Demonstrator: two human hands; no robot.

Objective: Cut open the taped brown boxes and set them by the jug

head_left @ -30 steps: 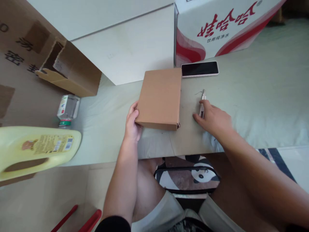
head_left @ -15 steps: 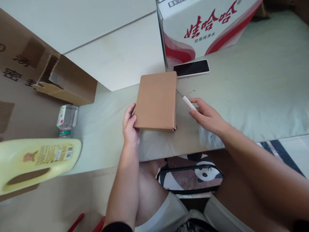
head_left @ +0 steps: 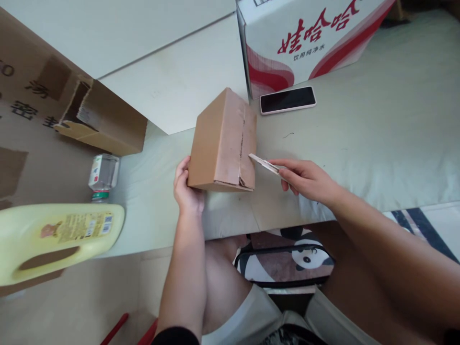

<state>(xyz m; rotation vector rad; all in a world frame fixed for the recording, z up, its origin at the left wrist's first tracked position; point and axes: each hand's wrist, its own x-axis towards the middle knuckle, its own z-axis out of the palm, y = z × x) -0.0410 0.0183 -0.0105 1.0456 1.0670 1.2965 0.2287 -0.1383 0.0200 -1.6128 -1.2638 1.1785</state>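
A small brown cardboard box (head_left: 208,139) is tilted to the left, so its taped side with a dark slit along the seam faces me. My left hand (head_left: 189,189) grips the box at its lower left corner, thumb in front and other fingers partly hidden behind it. In my right hand (head_left: 304,177) is a white utility knife (head_left: 266,164), held between thumb and fingers. The knife's tip lies over the right part of the taped side, close to the slit; whether it touches the cardboard I cannot tell.
A phone (head_left: 287,100) lies behind the box, before a white-and-red carton (head_left: 305,48). To the left are a large cardboard box (head_left: 21,139), a clear bottle (head_left: 104,172) and a yellow jug (head_left: 86,230). A panda-print bag (head_left: 283,258) sits below the table edge.
The box has been tipped leftward, turning its taped side into view. My right hand has shifted slightly right and down, and the knife now points more to the left.
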